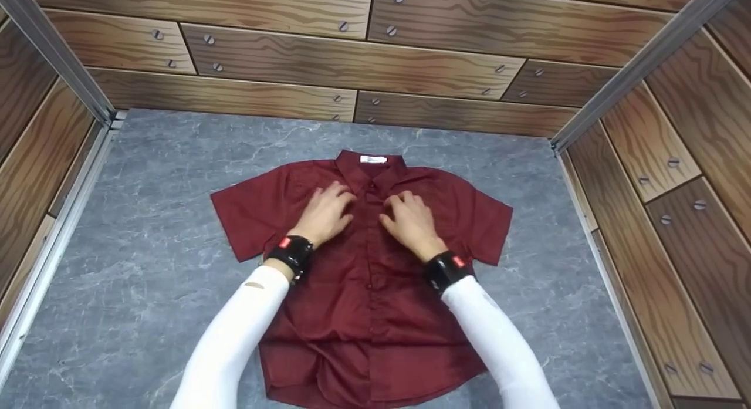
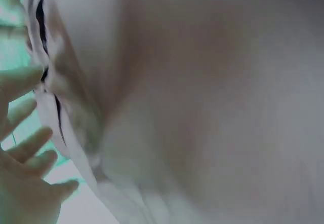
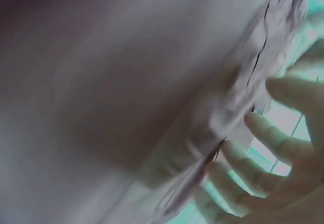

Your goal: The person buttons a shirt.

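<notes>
A dark red short-sleeved shirt lies front up, its collar towards the back wall and a white label inside the neck. My left hand is over the chest left of the button placket. Mirroring it on the other side, my right hand has its fingertips close to the placket, just below the collar. Both hands have loosely bent, spread fingers with nothing gripped. In the wrist views, the fingers of the left and the fingers of the right appear apart beside blurred, pale-looking cloth.
The shirt lies on a grey marbled surface. Wood-patterned panels form a back wall and side walls, with a metal rail up the right corner. At the lower left, the shirt's hem is creased and partly folded.
</notes>
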`<state>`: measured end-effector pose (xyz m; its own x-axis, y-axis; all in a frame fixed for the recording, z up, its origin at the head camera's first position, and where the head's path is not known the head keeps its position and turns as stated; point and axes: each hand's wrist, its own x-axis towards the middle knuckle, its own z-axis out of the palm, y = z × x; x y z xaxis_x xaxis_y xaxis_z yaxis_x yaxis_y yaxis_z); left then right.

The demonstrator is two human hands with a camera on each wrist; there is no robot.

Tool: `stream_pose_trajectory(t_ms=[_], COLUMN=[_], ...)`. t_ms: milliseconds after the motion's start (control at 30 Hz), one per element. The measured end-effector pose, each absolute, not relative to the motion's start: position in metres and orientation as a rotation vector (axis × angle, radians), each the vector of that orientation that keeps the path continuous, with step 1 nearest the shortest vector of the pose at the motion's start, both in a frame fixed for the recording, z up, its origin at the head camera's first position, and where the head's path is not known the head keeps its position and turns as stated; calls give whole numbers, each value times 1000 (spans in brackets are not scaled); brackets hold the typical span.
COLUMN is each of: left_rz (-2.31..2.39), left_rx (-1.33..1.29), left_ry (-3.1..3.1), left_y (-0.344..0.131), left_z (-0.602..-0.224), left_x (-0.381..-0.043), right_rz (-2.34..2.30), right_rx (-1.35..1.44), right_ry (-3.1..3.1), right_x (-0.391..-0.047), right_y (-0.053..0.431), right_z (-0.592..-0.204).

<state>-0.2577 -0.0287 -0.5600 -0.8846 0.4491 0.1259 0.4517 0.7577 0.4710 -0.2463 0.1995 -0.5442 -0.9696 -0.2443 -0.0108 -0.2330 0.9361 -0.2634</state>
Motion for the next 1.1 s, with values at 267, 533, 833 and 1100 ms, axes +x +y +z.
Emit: stream_pose_trajectory(t_ms=[267, 533, 833, 1100], left_rz=[-809, -799, -681, -590], left_rx=[-781, -753, -717, -674], left_ry=[-2935, -2959, -2871, -2836], left_y=[-16, -13, 2, 15], left_z=[-567, -568, -568, -576], left_x=[-254, -252, -254, -258], right_rz=[-366, -383, -666, -740], right_rx=[-359, -253, -248, -269], right_ry=[3071, 3005, 2988, 3006], right_x=[-250, -255, -256, -252], right_y=[165, 162, 177, 179], right_z=[-550, -551, -551, -555])
